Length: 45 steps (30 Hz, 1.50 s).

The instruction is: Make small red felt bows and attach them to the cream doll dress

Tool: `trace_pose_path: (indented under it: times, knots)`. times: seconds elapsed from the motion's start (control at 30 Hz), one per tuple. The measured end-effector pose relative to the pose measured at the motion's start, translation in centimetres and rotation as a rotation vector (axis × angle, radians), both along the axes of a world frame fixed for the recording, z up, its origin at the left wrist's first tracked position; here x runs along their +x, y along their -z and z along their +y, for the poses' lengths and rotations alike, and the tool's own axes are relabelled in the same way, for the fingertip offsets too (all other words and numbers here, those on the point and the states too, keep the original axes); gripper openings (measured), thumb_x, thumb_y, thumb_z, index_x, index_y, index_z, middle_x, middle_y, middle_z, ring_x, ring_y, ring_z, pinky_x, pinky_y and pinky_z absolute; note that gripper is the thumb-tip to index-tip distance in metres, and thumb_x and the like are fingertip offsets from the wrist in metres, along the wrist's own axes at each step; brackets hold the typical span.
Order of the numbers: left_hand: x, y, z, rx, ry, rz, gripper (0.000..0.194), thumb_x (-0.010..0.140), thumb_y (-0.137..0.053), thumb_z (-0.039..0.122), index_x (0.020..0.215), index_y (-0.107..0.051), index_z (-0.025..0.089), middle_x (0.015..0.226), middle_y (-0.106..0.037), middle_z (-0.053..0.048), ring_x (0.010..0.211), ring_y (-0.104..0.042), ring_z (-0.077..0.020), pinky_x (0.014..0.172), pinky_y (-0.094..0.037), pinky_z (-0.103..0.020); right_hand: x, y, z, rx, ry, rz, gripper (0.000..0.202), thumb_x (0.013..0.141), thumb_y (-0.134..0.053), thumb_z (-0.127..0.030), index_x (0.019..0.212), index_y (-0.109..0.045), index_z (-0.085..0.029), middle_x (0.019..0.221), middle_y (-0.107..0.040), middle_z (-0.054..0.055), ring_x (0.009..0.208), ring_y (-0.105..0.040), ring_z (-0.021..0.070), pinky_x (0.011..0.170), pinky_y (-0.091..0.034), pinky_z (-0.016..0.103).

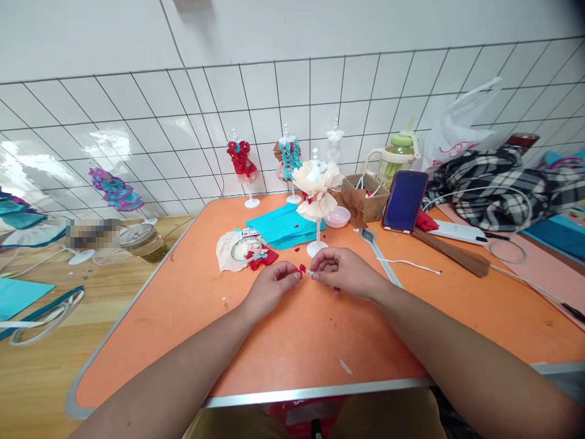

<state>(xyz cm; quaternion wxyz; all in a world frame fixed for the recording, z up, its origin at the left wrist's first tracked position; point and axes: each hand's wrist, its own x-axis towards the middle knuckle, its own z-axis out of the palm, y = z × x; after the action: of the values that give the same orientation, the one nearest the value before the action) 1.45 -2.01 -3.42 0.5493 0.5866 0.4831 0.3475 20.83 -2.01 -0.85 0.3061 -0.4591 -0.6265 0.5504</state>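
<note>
Over the middle of the orange table (292,341), my left hand (274,283) pinches a small red piece (302,268). Close beside it on the right, my right hand (340,273) has its fingers pinched on a tiny pale piece (310,272). The two sets of fingertips nearly meet. Just behind them stands a white mini mannequin (315,183) dressed in cream ruffles. Turquoise sheets (286,227) lie behind my hands, left of its stand. Cream and red scraps (228,250) with a roll of clear cord (247,249) rest to the left.
Dressed mannequins (242,164) (290,161) stand along the tiled wall. A pink bowl (337,217), cardboard box (372,198), phone (405,201), green-lidded bottle (398,155) and plaid cloth (484,183) are at the back right. A grey tool (381,256) lies near my right hand.
</note>
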Motion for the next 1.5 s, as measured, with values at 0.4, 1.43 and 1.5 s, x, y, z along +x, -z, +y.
trace_pose_path:
  times: [0.4, 1.43, 1.5]
  knots:
    - [0.2, 0.4, -0.3, 0.23, -0.04, 0.184, 0.021, 0.08, -0.057, 0.037, 0.079, -0.061, 0.017, 0.078, -0.062, -0.002, 0.074, -0.055, -0.016, 0.066, -0.043, -0.026, -2.3, 1.7, -0.6, -0.192, 0.191, 0.277, 0.025, 0.066, -0.071, -0.034, 0.078, -0.057, -0.017, 0.067, -0.059, 0.0, 0.056, -0.058, 0.0107, 0.04, -0.046, 0.017]
    - [0.0, -0.3, -1.0, 0.49, -0.017, 0.327, 0.016, 0.082, -0.054, 0.032, 0.084, -0.065, 0.02, 0.086, -0.066, -0.005, 0.082, -0.058, -0.0194, 0.072, -0.044, -0.028, -2.6, 2.6, -0.4, -0.024, 0.201, 0.157, 0.022, 0.07, -0.064, -0.035, 0.086, -0.059, -0.021, 0.069, -0.058, -0.003, 0.048, -0.053, 0.0084, 0.035, -0.038, 0.016]
    - [-0.1, -0.6, -1.1, 0.495, -0.007, 0.302, 0.017, 0.081, -0.055, 0.033, 0.084, -0.066, 0.02, 0.087, -0.066, -0.006, 0.082, -0.059, -0.0198, 0.073, -0.044, -0.028, -2.5, 2.5, -0.4, -0.011, 0.203, 0.141, 0.021, 0.07, -0.064, -0.034, 0.085, -0.059, -0.021, 0.069, -0.059, -0.003, 0.048, -0.053, 0.0083, 0.036, -0.038, 0.016]
